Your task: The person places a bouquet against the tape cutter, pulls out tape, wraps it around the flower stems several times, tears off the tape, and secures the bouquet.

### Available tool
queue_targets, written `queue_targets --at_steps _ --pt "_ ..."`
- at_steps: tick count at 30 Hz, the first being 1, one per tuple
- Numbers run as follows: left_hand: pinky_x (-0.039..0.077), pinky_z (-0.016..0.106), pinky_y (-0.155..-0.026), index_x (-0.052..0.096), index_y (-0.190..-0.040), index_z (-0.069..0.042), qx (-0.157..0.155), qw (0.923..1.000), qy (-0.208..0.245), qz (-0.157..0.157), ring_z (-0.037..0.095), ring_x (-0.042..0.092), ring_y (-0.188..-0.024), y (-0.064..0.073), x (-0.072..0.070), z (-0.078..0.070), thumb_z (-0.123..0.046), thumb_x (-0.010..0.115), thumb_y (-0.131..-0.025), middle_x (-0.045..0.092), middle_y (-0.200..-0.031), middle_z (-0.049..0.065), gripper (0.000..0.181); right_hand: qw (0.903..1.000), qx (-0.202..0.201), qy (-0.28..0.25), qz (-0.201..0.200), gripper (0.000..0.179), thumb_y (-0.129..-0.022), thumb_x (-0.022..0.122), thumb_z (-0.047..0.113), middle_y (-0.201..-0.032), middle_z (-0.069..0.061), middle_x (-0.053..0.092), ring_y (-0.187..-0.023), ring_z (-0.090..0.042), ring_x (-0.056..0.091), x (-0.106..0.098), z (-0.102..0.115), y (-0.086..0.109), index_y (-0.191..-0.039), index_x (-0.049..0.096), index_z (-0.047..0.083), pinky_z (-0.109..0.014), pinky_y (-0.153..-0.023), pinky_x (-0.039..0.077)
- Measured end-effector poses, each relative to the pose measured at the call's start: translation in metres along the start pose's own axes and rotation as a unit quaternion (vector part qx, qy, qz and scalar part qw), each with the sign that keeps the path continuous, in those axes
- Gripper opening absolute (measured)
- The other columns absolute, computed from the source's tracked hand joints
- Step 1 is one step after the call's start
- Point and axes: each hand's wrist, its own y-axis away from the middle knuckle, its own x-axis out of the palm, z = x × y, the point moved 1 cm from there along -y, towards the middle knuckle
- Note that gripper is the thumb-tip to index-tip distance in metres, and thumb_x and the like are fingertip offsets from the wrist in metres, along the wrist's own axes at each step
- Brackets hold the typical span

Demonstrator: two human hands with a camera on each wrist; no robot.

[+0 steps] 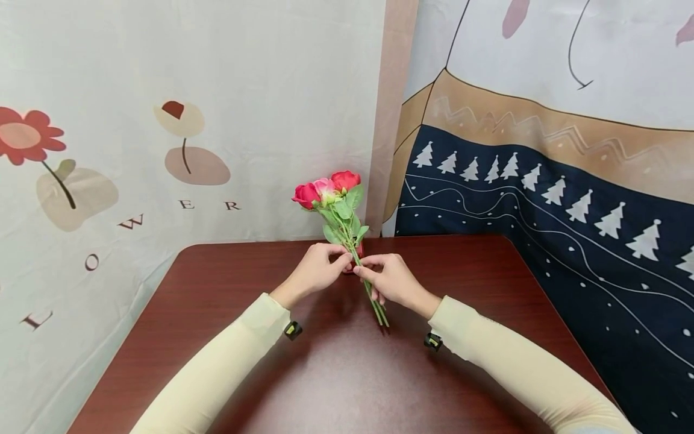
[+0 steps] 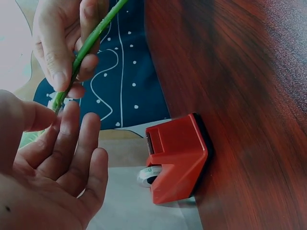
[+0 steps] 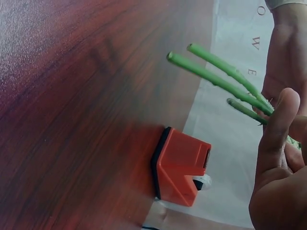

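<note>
A small bunch of artificial roses (image 1: 346, 179), two red and one pink with green leaves (image 1: 343, 209), leans up and left above the table. My left hand (image 1: 317, 267) pinches the stems just below the leaves between thumb and fingertips; its other fingers are spread loosely in the left wrist view. Close beside it, my right hand (image 1: 394, 278) grips the same stems slightly lower. Three cut stem ends (image 3: 211, 79) stick out past the right hand, at uneven lengths. Behind the hands stands a red tape dispenser (image 2: 177, 158) with a roll of clear tape (image 2: 148, 176), partly hidden in the head view.
The dark red-brown wooden table (image 1: 347, 374) has its far edge right behind the dispenser. A pale curtain (image 1: 282, 120) with printed flowers and letters hangs at the back left, a navy tree-patterned cloth (image 1: 488, 205) at the right. Each wrist carries a small black camera (image 1: 293, 330).
</note>
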Motion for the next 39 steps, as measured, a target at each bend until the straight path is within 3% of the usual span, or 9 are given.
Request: queue_targets --at_steps 7,12,17,21,24,30,32,36,39 --pt "0.056 0.031 -0.079 0.084 -0.100 -0.020 -0.004 0.9999 0.012 0.009 0.011 0.073 -0.089 0.001 -0.001 0.000 -0.029 0.064 -0.108 0.083 -0.091 -0.005 0.024 0.9998 -0.002 -0.015 0.010 0.025 -0.106 0.076 0.030 -0.062 -0.009 0.071 -0.041 -0.021 0.063 0.004 -0.001 -0.001 -0.119 0.080 0.009 -0.050 -0.046 0.059" --pt "0.052 0.032 -0.074 0.083 -0.095 -0.023 -0.005 0.9999 0.005 0.009 0.014 0.064 -0.080 0.002 -0.001 0.000 -0.037 0.066 -0.108 0.078 -0.085 -0.006 0.026 0.9997 0.011 -0.019 0.011 0.019 -0.105 0.077 0.027 -0.064 -0.012 0.070 -0.040 -0.018 0.062 0.008 0.001 0.001 -0.115 0.079 0.011 -0.039 -0.042 0.055" --pt "0.049 0.030 -0.068 0.081 -0.085 -0.023 -0.021 0.9997 -0.010 0.004 0.014 0.057 -0.076 0.004 0.001 0.002 -0.047 0.073 -0.104 0.070 -0.076 -0.006 0.032 0.9997 0.025 0.000 0.004 0.012 -0.103 0.080 0.033 -0.064 -0.012 0.069 -0.044 -0.034 0.063 0.014 0.005 0.003 -0.108 0.079 0.022 -0.030 -0.039 0.047" --pt "0.047 0.028 -0.064 0.081 -0.082 -0.021 -0.036 0.9993 -0.002 0.011 0.011 0.057 -0.070 0.006 0.000 0.004 -0.043 0.074 -0.102 0.069 -0.070 -0.007 0.031 0.9995 0.028 0.012 0.009 0.013 -0.102 0.081 0.036 -0.067 -0.011 0.070 -0.054 -0.052 0.067 0.019 0.007 0.004 -0.108 0.081 0.024 -0.028 -0.039 0.045" --pt "0.048 0.028 -0.063 0.083 -0.084 -0.020 -0.044 0.9987 0.014 0.023 0.011 0.061 -0.068 0.009 -0.002 0.006 -0.041 0.073 -0.104 0.073 -0.069 -0.006 0.030 0.9993 0.028 0.015 0.021 0.018 -0.102 0.081 0.036 -0.077 -0.009 0.077 -0.059 -0.056 0.068 0.021 0.007 0.004 -0.115 0.082 0.023 -0.029 -0.038 0.046" --pt "0.055 0.030 -0.064 0.085 -0.095 -0.016 -0.056 0.9964 0.054 0.033 0.037 0.077 -0.073 0.013 -0.010 0.010 -0.037 0.071 -0.106 0.080 -0.076 0.011 0.028 0.9982 0.020 0.025 0.051 0.033 -0.105 0.076 0.042 -0.093 0.000 0.082 -0.061 -0.055 0.070 0.020 0.007 0.001 -0.133 0.078 0.024 -0.029 -0.039 0.046" --pt "0.055 0.031 -0.064 0.085 -0.097 -0.017 -0.060 0.9966 0.050 0.027 0.039 0.077 -0.072 0.015 -0.014 0.013 -0.037 0.071 -0.106 0.080 -0.078 0.015 0.027 0.9979 0.016 0.030 0.055 0.035 -0.108 0.071 0.045 -0.096 0.005 0.082 -0.062 -0.055 0.071 0.018 0.007 0.000 -0.135 0.077 0.023 -0.029 -0.039 0.046" --pt "0.059 0.033 -0.066 0.085 -0.101 -0.015 -0.076 0.9952 0.058 0.021 0.036 0.079 -0.071 0.021 -0.025 0.023 -0.038 0.072 -0.107 0.080 -0.081 0.016 0.027 0.9979 0.005 0.042 0.049 0.031 -0.111 0.065 0.045 -0.098 0.007 0.083 -0.061 -0.053 0.070 0.011 0.004 -0.001 -0.127 0.079 0.022 -0.030 -0.044 0.048" --pt "0.060 0.031 -0.070 0.085 -0.108 -0.012 -0.096 0.9923 0.076 0.015 0.036 0.082 -0.077 0.027 -0.035 0.036 -0.037 0.072 -0.107 0.082 -0.085 0.016 0.028 0.9976 0.004 0.054 0.044 0.026 -0.111 0.066 0.044 -0.094 0.001 0.081 -0.057 -0.048 0.069 0.004 -0.001 -0.001 -0.115 0.082 0.024 -0.033 -0.053 0.053"
